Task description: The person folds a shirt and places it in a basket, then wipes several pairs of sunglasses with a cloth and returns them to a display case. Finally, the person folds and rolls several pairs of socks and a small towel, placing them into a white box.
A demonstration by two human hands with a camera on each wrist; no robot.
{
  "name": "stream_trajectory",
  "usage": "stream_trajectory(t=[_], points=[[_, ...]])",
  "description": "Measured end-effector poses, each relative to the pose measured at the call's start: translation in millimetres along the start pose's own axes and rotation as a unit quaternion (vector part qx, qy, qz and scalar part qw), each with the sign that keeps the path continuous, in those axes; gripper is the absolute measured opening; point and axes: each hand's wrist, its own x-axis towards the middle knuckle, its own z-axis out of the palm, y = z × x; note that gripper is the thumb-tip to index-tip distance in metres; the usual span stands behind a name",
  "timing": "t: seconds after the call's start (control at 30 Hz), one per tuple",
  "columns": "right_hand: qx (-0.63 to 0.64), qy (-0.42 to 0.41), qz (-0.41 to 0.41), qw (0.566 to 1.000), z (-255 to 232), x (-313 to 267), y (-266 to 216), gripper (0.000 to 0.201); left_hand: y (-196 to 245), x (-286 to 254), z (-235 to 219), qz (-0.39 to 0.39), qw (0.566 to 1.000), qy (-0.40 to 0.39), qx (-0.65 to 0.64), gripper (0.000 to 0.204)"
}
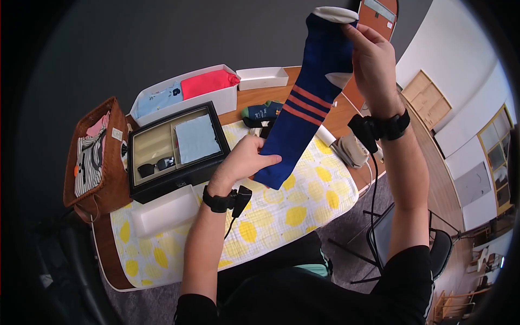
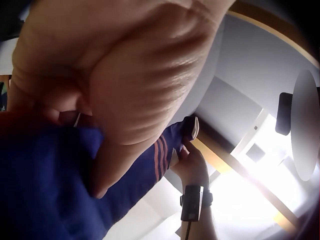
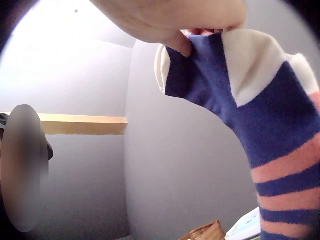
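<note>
A long navy sock (image 1: 310,70) with salmon stripes and white toe and heel is held up lengthwise between both hands over the table. The left hand (image 1: 241,160) pinches its lower end, thumb on the near face; in the left wrist view that thumb lies across the navy cloth (image 2: 125,200). Near the white toe, the right hand (image 1: 374,67) pinches the upper end between thumb and fingers. The right wrist view shows the right hand (image 3: 175,17) gripping the sock's edge (image 3: 200,75) beside the white heel patch. Fingers behind the sock are partly hidden.
On a lemon-print cloth (image 1: 295,215) stand a black glasses case (image 1: 179,180) with sunglasses and an empty white box (image 1: 165,211). Behind are a white bin of clothes (image 1: 222,100), a small white tray (image 1: 262,78), more socks (image 1: 260,112); a brown basket (image 1: 111,187) stands left, a white charger (image 1: 351,151) right.
</note>
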Motion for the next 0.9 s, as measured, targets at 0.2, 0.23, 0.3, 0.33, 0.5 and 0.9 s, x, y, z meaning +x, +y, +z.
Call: stream_trajectory(t=[0.2,0.23,0.3,0.33,0.5,0.9], points=[[0.039,0.017,-0.019,0.999,-11.8,9.6,10.9,0.024,-6.5,2.3,-0.5,-0.015,0.999,-0.003,0.036,0.026],[0.042,0.012,-0.025,0.999,-18.2,14.8,13.4,0.028,-13.0,6.0,0.1,-0.004,1.0,0.011,0.027,0.026],[0.038,0.015,-0.033,0.999,-33.9,24.1,20.1,0.029,-18.1,8.8,-0.6,0.008,0.999,0.025,0.019,0.027],[0.042,0.02,-0.033,0.998,-35.1,25.2,19.4,0.029,-18.9,8.9,-1.0,0.013,1.0,0.018,-0.009,0.027],[0.065,0.037,-0.034,0.997,-31.4,24.1,16.7,0.027,-29.6,15.2,-2.4,0.025,0.999,0.006,-0.035,0.027],[0.026,0.098,-0.035,0.994,-31.3,20.7,11.1,0.025,-26.5,14.2,-2.3,0.01,1.0,0.02,0.005,0.023]])
